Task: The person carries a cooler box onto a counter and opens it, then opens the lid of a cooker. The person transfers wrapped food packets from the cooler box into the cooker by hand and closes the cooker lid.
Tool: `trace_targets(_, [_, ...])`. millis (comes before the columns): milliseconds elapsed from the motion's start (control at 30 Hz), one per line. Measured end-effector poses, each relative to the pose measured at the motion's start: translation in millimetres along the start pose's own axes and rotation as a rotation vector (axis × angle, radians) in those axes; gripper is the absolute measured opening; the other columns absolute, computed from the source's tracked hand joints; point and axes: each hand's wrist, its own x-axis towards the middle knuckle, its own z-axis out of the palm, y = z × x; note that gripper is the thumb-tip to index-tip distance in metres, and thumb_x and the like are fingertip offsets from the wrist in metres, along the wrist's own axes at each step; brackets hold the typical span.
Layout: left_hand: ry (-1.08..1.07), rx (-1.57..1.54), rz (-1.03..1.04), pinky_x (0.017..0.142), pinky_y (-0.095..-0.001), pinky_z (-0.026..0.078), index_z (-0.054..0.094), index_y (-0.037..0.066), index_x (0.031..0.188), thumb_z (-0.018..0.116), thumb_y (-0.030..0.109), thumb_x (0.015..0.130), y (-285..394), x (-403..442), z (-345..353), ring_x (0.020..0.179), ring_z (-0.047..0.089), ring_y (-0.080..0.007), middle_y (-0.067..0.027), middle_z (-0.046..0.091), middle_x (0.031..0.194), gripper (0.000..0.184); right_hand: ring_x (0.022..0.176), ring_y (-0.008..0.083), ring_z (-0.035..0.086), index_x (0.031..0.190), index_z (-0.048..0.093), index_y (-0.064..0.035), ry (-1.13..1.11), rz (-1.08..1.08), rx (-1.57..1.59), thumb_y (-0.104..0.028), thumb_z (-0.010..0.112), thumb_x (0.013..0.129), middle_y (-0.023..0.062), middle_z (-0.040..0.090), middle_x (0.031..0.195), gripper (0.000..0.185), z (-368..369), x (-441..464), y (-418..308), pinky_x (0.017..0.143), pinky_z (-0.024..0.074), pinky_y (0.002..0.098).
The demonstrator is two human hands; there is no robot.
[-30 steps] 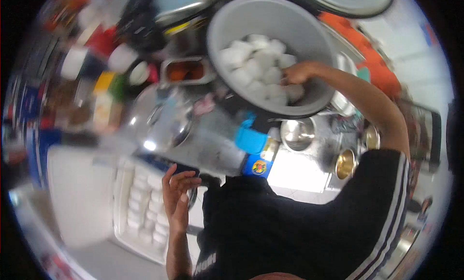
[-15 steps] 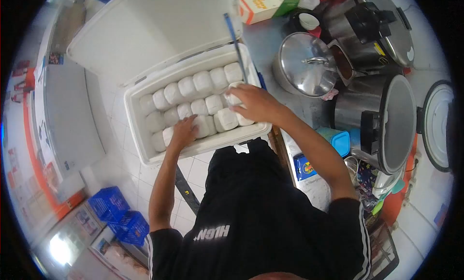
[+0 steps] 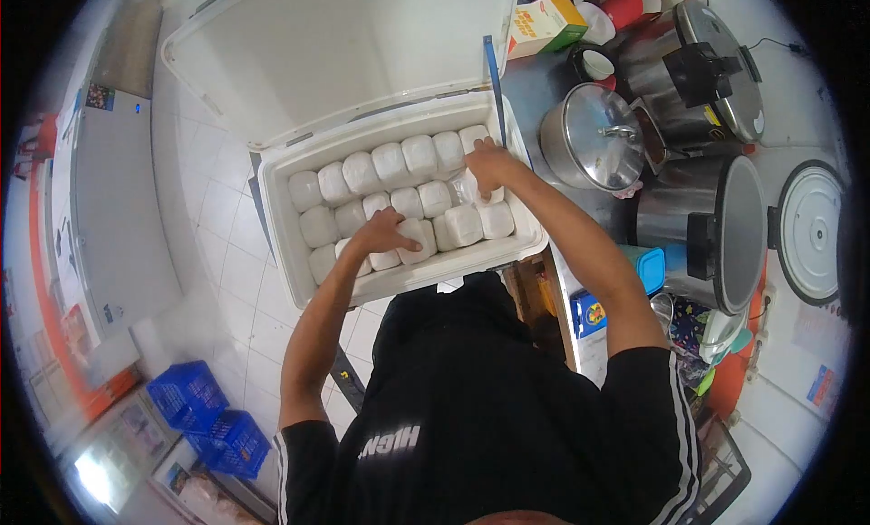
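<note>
Standing by the counter: a person in a black T-shirt (image 3: 489,407) with white sleeve stripes bends over a white cooler box (image 3: 408,281), its lid (image 3: 353,63) tipped back on the far side. Inside, white rounded blocks (image 3: 390,162) sit in roughly three rows, packed side by side and touching. Left hand (image 3: 385,235) lies over the row nearest the wearer, thumb and fingers spread across the tops, not closed round anything. Right hand (image 3: 488,170) is at the box's right end, fingers bent down over a block there; knuckles hide the contact, so I cannot tell whether it grips or only presses. A blue strap (image 3: 494,81) runs from the raised lid down to the box near that hand. On the steel counter, just right of the box, a lidded pot (image 3: 594,135); beyond it a large grey-lined pot (image 3: 743,226), uncovered, with a round lid (image 3: 811,230) standing upright beside it. Farther up, a yellow-and-green carton (image 3: 548,24). Down to the left, well apart from the box, two blue plastic baskets (image 3: 188,393) touch each other near the white tiled floor (image 3: 222,217).
</note>
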Motion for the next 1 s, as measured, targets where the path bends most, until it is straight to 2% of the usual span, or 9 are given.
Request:
trace_targets(100, [0.036, -0.440, 0.107, 0.098, -0.0372, 0.041, 0.058, -0.004, 0.119, 0.076, 0.054, 0.062, -27, -15, -20, 0.113, 0.052, -0.0334, -0.0199, 0.055, 0.122, 0.084, 0.108, 0.0361, 0.054, 0.102, 0.066, 0.0022, 0.077, -0.127, 0.086, -0.023, 0.088, 0.046, 0.0199, 0.060, 0.109, 0.065, 23, 6, 9, 0.090, 0.0474, 0.0410])
trace_targets(200, [-0.082, -0.137, 0.051, 0.095, -0.0348, 0.042, 0.060, -0.002, 0.118, 0.076, 0.048, 0.064, -44, -29, -30, 0.109, 0.056, -0.0302, -0.0172, 0.061, 0.117, 0.075, 0.108, 0.0346, 0.056, 0.107, 0.063, 0.0015, -0.038, -0.188, 0.180, -0.025, 0.087, 0.047, 0.0214, 0.060, 0.110, 0.069, 13, 13, 18, 0.092, 0.0459, 0.0398])
trace_targets(233, [-0.338, -0.316, 0.040, 0.090, -0.0320, 0.044, 0.063, -0.001, 0.114, 0.080, 0.036, 0.064, -37, -29, -41, 0.100, 0.059, -0.0227, -0.0130, 0.066, 0.108, 0.065, 0.108, 0.0346, 0.056, 0.107, 0.063, 0.0015, -0.036, -0.184, 0.174, -0.025, 0.087, 0.047, 0.0214, 0.060, 0.110, 0.069, 4, 9, 18, 0.092, 0.0459, 0.0398])
trace_targets(533, [-0.349, -0.275, 0.092, 0.096, -0.0334, 0.041, 0.062, 0.000, 0.117, 0.082, 0.044, 0.059, -18, -39, -60, 0.109, 0.057, -0.0259, -0.0136, 0.064, 0.114, 0.075, 0.118, 0.0333, 0.052, 0.125, 0.051, 0.0083, -0.510, -0.384, 0.457, -0.053, 0.084, 0.048, 0.0212, 0.051, 0.132, 0.104, 48, 30, -30, 0.099, 0.0423, 0.0362])
trace_targets(667, [-0.523, -0.288, 0.061, 0.099, -0.0363, 0.039, 0.062, -0.001, 0.117, 0.083, 0.053, 0.054, -42, -12, -44, 0.115, 0.053, -0.0302, -0.0170, 0.057, 0.125, 0.086, 0.112, 0.0290, 0.056, 0.125, 0.053, 0.0022, -0.466, -0.378, 0.533, -0.051, 0.086, 0.051, 0.0177, 0.059, 0.122, 0.097, 51, 27, -26, 0.092, 0.0467, 0.0383])
trace_targets(733, [-0.253, -0.152, 0.012, 0.099, -0.0360, 0.039, 0.062, -0.002, 0.117, 0.082, 0.052, 0.055, -31, -26, -45, 0.114, 0.053, -0.0299, -0.0176, 0.059, 0.122, 0.084, 0.110, 0.0279, 0.057, 0.125, 0.055, -0.0027, -0.538, -0.378, 0.519, -0.049, 0.086, 0.053, 0.0145, 0.060, 0.120, 0.091, 32, 20, -30, 0.088, 0.0480, 0.0400])
trace_targets(867, [-0.334, -0.170, 0.008, 0.098, -0.0362, 0.039, 0.062, -0.002, 0.117, 0.082, 0.050, 0.056, -16, -32, -51, 0.114, 0.054, -0.0294, -0.0183, 0.060, 0.120, 0.083, 0.107, 0.0304, 0.058, 0.126, 0.057, -0.0144, -0.721, -0.310, 0.541, -0.044, 0.087, 0.055, 0.0109, 0.059, 0.123, 0.083, 29, 23, -29, 0.081, 0.0496, 0.0450])
trace_targets(933, [-0.162, -0.115, 0.055, 0.097, -0.0362, 0.040, 0.062, -0.002, 0.117, 0.082, 0.049, 0.056, -19, -29, -44, 0.113, 0.054, -0.0288, -0.0191, 0.062, 0.116, 0.082, 0.105, 0.0297, 0.059, 0.121, 0.060, -0.0128, -0.721, -0.326, 0.561, -0.043, 0.087, 0.056, 0.0109, 0.061, 0.119, 0.077, 23, 18, -31, 0.081, 0.0490, 0.0435])
trace_targets(1000, [-0.333, -0.196, -0.009, 0.098, -0.0358, 0.039, 0.060, -0.002, 0.119, 0.081, 0.048, 0.056, 3, -43, -66, 0.116, 0.052, -0.0296, -0.0203, 0.058, 0.123, 0.083, 0.101, 0.0256, 0.061, 0.115, 0.063, -0.0101, -0.615, -0.397, 0.607, -0.039, 0.086, 0.060, 0.0095, 0.065, 0.112, 0.067, 18, 12, -30, 0.081, 0.0488, 0.0397])
